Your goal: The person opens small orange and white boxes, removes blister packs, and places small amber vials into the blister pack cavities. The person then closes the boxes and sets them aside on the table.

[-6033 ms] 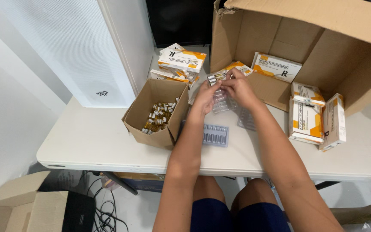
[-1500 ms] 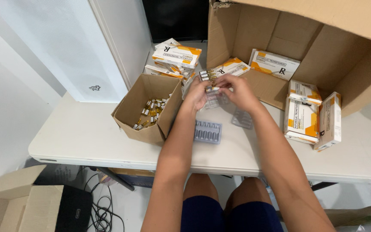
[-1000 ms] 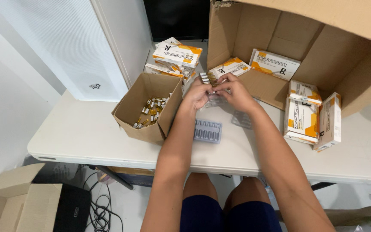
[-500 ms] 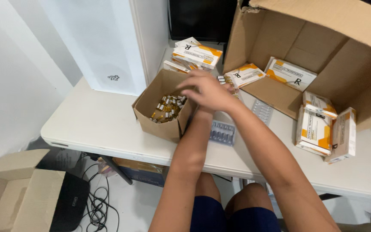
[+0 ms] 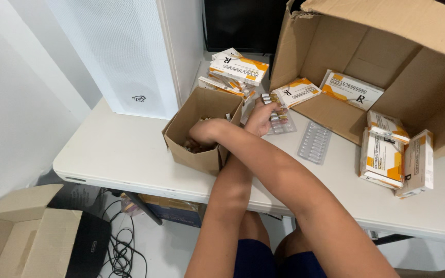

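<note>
— Head view: where are the two hands?

— Arms crossed. The right hand (image 5: pixel 202 135) reaches over into the small open cardboard box (image 5: pixel 202 128) at about 9 o'clock from the left hand; whether its fingers are closed on anything inside I cannot tell, since the box wall hides them.

— And the left hand?

— The left hand (image 5: pixel 261 117) sits just past the box's right edge, fingers pinched on a blister strip of small vials (image 5: pixel 274 110). The hands are apart, the box wall between them.

— Anything nearby?

— An empty clear blister tray (image 5: pixel 314 142) lies on the white table (image 5: pixel 119 154) at 3 o'clock from the left hand. White-and-orange cartons (image 5: pixel 238 67) are stacked at 12 o'clock, and more stand by the big cardboard box (image 5: pixel 387 46) at 2 o'clock.
</note>
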